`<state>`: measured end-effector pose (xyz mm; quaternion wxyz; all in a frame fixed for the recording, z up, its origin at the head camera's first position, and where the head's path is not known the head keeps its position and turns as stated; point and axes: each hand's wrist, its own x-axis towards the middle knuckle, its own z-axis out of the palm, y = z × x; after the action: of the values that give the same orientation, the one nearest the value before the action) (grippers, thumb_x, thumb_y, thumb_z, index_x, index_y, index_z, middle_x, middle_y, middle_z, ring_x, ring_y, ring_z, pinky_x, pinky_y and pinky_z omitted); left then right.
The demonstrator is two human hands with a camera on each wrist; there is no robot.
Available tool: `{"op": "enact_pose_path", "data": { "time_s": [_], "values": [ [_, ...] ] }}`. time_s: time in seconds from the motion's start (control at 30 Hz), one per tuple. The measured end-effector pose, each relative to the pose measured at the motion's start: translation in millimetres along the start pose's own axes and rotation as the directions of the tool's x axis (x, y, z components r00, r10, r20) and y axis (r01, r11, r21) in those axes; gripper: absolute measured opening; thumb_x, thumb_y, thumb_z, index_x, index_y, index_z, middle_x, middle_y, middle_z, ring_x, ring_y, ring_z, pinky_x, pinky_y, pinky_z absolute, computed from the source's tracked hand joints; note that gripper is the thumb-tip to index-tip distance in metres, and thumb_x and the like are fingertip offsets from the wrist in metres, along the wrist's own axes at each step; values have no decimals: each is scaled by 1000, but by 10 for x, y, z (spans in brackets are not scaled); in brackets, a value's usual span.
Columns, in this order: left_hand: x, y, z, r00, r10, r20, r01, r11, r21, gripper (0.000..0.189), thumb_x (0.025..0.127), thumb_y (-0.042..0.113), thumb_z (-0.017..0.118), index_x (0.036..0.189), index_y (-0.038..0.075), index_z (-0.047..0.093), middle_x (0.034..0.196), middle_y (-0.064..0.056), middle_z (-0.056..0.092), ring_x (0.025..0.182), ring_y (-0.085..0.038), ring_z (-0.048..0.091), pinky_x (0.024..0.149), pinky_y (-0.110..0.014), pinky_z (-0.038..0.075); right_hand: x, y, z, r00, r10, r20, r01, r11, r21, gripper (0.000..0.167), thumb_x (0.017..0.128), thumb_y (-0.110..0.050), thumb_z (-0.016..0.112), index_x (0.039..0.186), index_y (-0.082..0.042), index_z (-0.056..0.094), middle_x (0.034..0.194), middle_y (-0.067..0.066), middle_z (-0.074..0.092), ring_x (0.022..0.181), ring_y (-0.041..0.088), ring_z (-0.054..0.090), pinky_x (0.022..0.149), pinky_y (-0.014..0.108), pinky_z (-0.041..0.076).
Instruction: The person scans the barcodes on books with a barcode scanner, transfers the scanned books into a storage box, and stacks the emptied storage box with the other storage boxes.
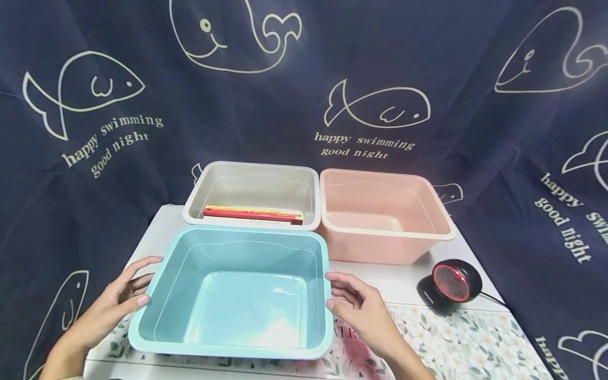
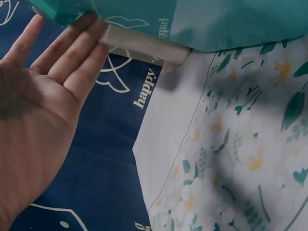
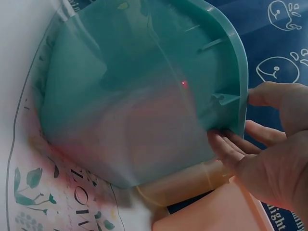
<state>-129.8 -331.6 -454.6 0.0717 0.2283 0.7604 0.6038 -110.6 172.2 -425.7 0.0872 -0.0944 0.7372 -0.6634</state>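
Observation:
A large light-blue plastic basin [image 1: 247,295] stands at the front of the table, with nothing inside it. On its left side is my left hand [image 1: 116,298], fingers spread and fingertips right at the rim. The left wrist view shows that palm [image 2: 43,110] facing up, its fingers nearly straight and reaching under the basin's edge. My right hand [image 1: 358,306] touches the basin's right rim with thumb and fingertips. In the right wrist view, fingertips [image 3: 226,149] of that hand meet the underside of the rim, and the palm is off the basin.
Behind the basin, a grey bin [image 1: 256,182] holds several long, thin red and yellow items [image 1: 256,212]. Beside it is a pink bin [image 1: 375,245]. A black scanner-like device [image 1: 448,287] glows red at right, cable trailing. Floral mats [image 1: 470,338] cover the table's front; dark-blue printed curtains surround it.

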Motion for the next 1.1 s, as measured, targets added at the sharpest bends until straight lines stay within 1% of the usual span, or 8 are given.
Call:
{"op": "enact_pose_path", "data": {
  "time_s": [0.23,0.37,0.5,0.63,0.77,0.87,1.03,1.1],
  "values": [
    [-27,18,22,999,0,38,6,990,-140,70,100,-12,40,163,6,16,148,10,60,129,-8,64,90,-33,62,4,-16,8,999,39,-16,-38,998,43,51,92,-1,72,141,0,57,138,26,60,123,26,67,101,24,56],
    [-27,45,61,995,76,62,-60,969,-239,74,96,-19,38,163,2,13,149,-1,61,129,-16,66,92,-35,62,-25,-61,-37,999,4,-36,-2,999,45,52,91,0,72,140,2,58,134,27,62,118,19,69,98,24,57],
    [-9,112,124,987,156,42,-140,953,-268,75,93,-23,40,161,-3,15,148,-10,61,128,-21,67,91,-35,62,-65,-145,-138,997,-65,-40,67,996,51,50,92,3,70,140,5,58,131,25,66,115,17,71,97,25,58],
    [29,256,200,981,195,11,-187,953,-236,76,91,-25,43,160,-6,17,147,-13,62,127,-22,68,90,-34,62,-118,-270,-267,991,-134,-23,135,990,39,48,94,4,68,140,8,56,125,16,71,113,15,71,95,24,59],
    [106,505,302,990,138,-36,-142,974,-177,76,91,-24,46,160,-2,22,143,-7,65,122,-19,70,88,-31,62,-181,-419,-420,985,-173,-20,173,985,23,47,95,6,65,141,8,56,123,6,73,111,13,71,94,24,58],
    [165,682,386,991,121,-49,-128,976,-174,77,90,-24,45,160,0,24,142,-4,66,122,-18,71,89,-31,62,-222,-511,-547,974,-224,-21,225,974,32,47,96,11,61,142,9,55,124,5,73,112,12,71,93,24,59],
    [285,845,484,965,262,-6,-255,930,-263,81,84,-31,43,158,-9,19,145,-18,62,127,-24,68,94,-32,61,-283,-622,-758,948,-317,-24,318,945,81,48,94,20,55,141,11,54,125,7,73,112,12,71,93,23,58],
    [349,915,509,955,297,-3,-286,919,-270,82,82,-31,45,157,-11,20,145,-20,61,128,-26,67,94,-32,61,-301,-668,-828,940,-338,-41,340,937,75,49,93,23,54,141,12,55,125,8,73,111,12,71,92,23,58]
  ]
}}
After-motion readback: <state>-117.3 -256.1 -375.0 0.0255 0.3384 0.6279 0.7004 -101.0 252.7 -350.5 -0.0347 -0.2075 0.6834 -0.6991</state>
